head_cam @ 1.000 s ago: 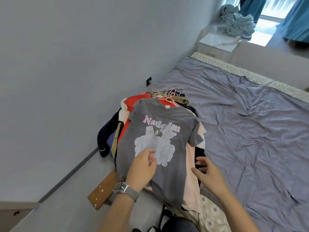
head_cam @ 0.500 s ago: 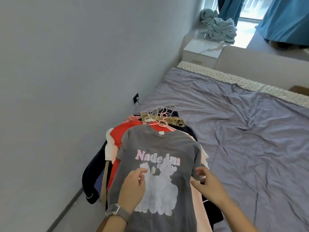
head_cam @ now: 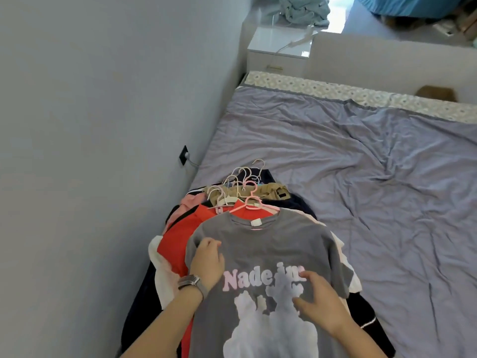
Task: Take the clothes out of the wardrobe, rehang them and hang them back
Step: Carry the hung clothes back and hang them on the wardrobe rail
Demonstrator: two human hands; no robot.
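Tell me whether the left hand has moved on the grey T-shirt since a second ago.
Yes. The left hand has slid up the grey T-shirt: earlier it lay on the white print below the pink lettering, now it rests above and left of it, near the shoulder.

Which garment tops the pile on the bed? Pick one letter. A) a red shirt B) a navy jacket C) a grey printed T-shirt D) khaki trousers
C: the grey T-shirt with pink lettering lies over the red shirt and the rest of the pile, with the left hand and right hand resting on it.
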